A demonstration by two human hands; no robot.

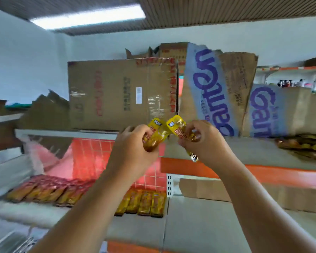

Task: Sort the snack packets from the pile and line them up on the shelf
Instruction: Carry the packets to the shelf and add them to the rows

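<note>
Head view: left hand [133, 143] gripped yellow packet [156, 135], fingers curled round it; right hand [202, 143] pinched second yellow packet [178, 127]. Packets side by side between hands. Shelved packet rows [146, 201] sat below grip, cardboard box [120, 94] above it.

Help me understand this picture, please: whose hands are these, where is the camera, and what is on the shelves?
There is no machine here. A person works with two bare hands, and the single picture comes from a camera worn on their head, looking forward at the hands. The left hand grips a yellow packet. The right hand grips a second yellow packet, close beside the first. Behind them, cardboard boxes stand on the upper shelf. On the lower shelf lie a row of red packets at the left and a row of yellow packets nearer the middle. The picture is blurred, so the print on the packets cannot be read.
</note>
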